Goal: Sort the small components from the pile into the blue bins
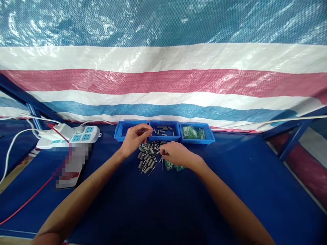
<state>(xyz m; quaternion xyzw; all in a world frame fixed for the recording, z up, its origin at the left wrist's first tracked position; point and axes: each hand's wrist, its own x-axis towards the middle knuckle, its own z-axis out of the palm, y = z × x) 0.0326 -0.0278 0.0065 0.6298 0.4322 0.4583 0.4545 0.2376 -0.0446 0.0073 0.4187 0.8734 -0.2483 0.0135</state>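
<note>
My left hand (pixel 135 137) hovers over the front of the left blue bin (pixel 122 139) and the near corner of the middle blue bin (pixel 163 138). Its thumb and forefinger are pinched together; anything between them is too small to make out. Several short grey cylinders lie in the middle bin. Below it, a heap of grey cylinders and thin metal pins (pixel 146 159) is spread on the blue table. At the heap's right side is my right hand (pixel 177 153), fingers curled and closed, their tips partly hidden. Green circuit boards (pixel 170 165) show under this hand.
A right blue bin (pixel 211 136) holds green boards. To the left are a white power strip (pixel 88 134) with plugs, a blurred phone-like object (pixel 73 166) and a red cable (pixel 30 200). A striped tarp (pixel 163 81) hangs behind; blue frame legs (pixel 291 143) stand at the sides.
</note>
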